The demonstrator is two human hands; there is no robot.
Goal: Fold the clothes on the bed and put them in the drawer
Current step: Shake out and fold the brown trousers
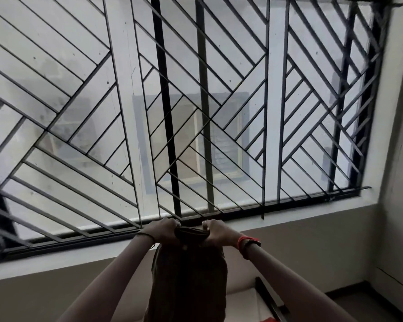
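**Dark garment held up by both grips before the barred window**

The left grip (pixel 162 230) and the right grip (pixel 219 232), both bare hands, are raised on outstretched arms. Their fingers are curled over the top edge of a dark brown garment (pixel 189 282). The two grips sit close together, with a short bunched stretch of cloth between them.

The garment hangs straight down between the forearms, resting on no surface that shows, and runs out at the bottom edge of the view. What kind of clothing it is cannot be told.

A thin dark band (pixel 147 235) circles the left wrist and a red band (pixel 244 242) the right. A ring (pixel 206 221) shows on a finger of the right grip.

Behind the grips stands a wide window (pixel 273 112) with cloudy panes, fronted by a black metal grille (pixel 164 89) of upright and slanted bars. Its pale sill (pixel 56 263) runs behind the wrists, with a grey wall (pixel 312 256) beneath. The shapes at the lower right are too unclear to name.
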